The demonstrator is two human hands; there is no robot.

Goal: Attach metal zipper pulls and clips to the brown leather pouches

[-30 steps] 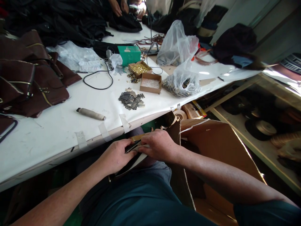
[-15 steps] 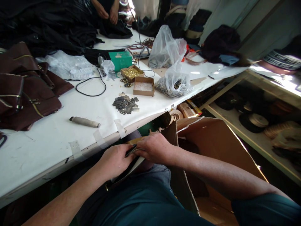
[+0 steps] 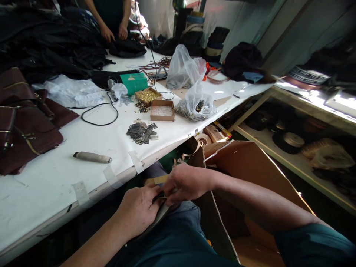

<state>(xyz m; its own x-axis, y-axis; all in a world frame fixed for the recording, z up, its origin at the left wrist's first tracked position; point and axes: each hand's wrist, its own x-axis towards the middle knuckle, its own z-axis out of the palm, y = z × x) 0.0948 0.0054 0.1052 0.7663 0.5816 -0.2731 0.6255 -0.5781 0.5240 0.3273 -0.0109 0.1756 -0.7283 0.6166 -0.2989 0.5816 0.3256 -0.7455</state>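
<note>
Both my hands meet over my lap, below the white table's (image 3: 50, 174) front edge. My left hand (image 3: 137, 211) is closed around a flat dark leather piece (image 3: 160, 215) with a pale underside. My right hand (image 3: 185, 182) pinches the same piece at its upper end, fingers curled together. What lies between the fingertips is hidden. A pile of small grey metal plates (image 3: 141, 132) lies on the table just beyond my hands, and a grey cylindrical handle (image 3: 92, 157) rests to its left.
An open cardboard carton (image 3: 250, 174) stands at my right. On the table are brown leather bags (image 3: 25, 122), a black cable (image 3: 100, 113), a box of brass parts (image 3: 148, 96), a box (image 3: 162, 110), plastic bags (image 3: 194, 102). Another person's hands (image 3: 112, 33) work at the far end. Shelves (image 3: 292, 155) at right.
The view has tilted up and the table's things have slid left and down. My hands have dropped lower and closer together on the leather piece.
</note>
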